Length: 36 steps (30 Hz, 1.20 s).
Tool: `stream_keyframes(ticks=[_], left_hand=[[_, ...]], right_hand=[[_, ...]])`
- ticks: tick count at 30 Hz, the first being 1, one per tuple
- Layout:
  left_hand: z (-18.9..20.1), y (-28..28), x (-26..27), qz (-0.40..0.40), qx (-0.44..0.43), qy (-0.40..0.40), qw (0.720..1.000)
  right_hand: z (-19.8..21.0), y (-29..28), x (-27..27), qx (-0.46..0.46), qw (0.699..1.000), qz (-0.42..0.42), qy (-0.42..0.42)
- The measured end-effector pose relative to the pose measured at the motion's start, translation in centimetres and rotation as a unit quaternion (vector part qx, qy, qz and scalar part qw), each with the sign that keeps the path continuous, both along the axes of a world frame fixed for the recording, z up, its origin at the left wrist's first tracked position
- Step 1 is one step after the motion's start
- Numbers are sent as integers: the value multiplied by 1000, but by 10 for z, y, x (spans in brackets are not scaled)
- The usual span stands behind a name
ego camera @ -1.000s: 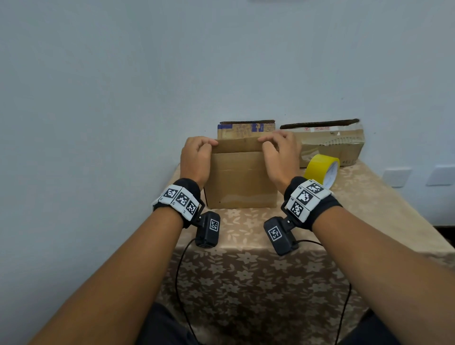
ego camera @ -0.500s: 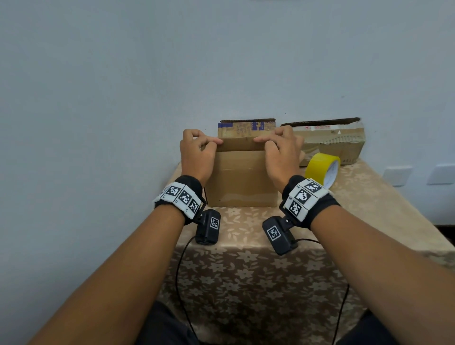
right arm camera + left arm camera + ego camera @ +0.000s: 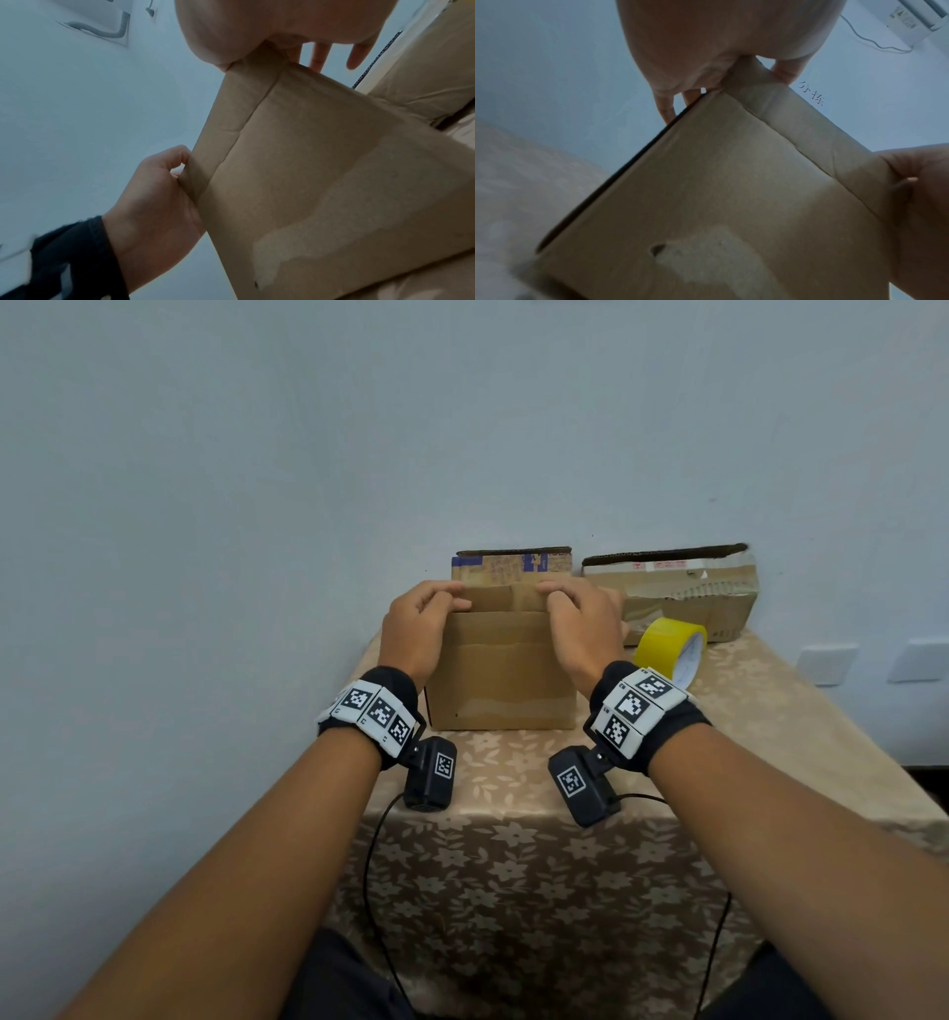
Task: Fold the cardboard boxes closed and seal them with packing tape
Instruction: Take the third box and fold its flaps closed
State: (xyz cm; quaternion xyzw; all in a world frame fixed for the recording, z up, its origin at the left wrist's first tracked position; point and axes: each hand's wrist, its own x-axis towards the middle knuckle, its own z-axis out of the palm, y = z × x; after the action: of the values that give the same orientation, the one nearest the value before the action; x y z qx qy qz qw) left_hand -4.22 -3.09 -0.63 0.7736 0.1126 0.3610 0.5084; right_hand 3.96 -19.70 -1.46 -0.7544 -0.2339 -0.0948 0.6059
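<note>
box (image 3: 500,675) near table (image 3: 801,711) edge, flap (image 3: 506,599) half folded | my left hand (image 3: 413,629) and right hand (image 3: 585,629) each curled on flap's top edge, pinching | risk: uneven push skews crease, flap springs back if I release to grab tape roll (image 3: 670,647) | light box may slide toward wall

The head camera looks forward and down over both forearms at the table (image 3: 770,711). Each wrist camera looks up from beneath its palm, very close. All three share the front cardboard box (image 3: 503,680).
</note>
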Motion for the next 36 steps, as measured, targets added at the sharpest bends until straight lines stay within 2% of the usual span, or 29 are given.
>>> stream_keyframes(ticks=[6,12,14,16,22,24,29,32,36], left_hand=[[-5,7,3,56,3,13,998],[-6,10,9,124,100,43,986],[-9,13,9,139,112,60,982],[-10,15,8,127,102,76,984],[-8,12,7,104,47,171,979],[-6,9,6,95,38,202,974],[-6,11,7,109,50,123,985],[-11,15,7,111,47,119,985],[-10,15,9,117,65,139,981]], right_hand=[[-7,7,5,11,1000,0,11],[-13,7,14,65,997,-29,-9],[-16,8,20,47,998,-48,3],[-19,10,21,19,997,-62,31],[-19,13,22,26,993,-43,109],[-19,13,24,55,991,-38,117],[-17,11,19,142,984,-15,112],[-19,14,20,107,990,-11,94],[-19,17,17,90,989,-14,120]])
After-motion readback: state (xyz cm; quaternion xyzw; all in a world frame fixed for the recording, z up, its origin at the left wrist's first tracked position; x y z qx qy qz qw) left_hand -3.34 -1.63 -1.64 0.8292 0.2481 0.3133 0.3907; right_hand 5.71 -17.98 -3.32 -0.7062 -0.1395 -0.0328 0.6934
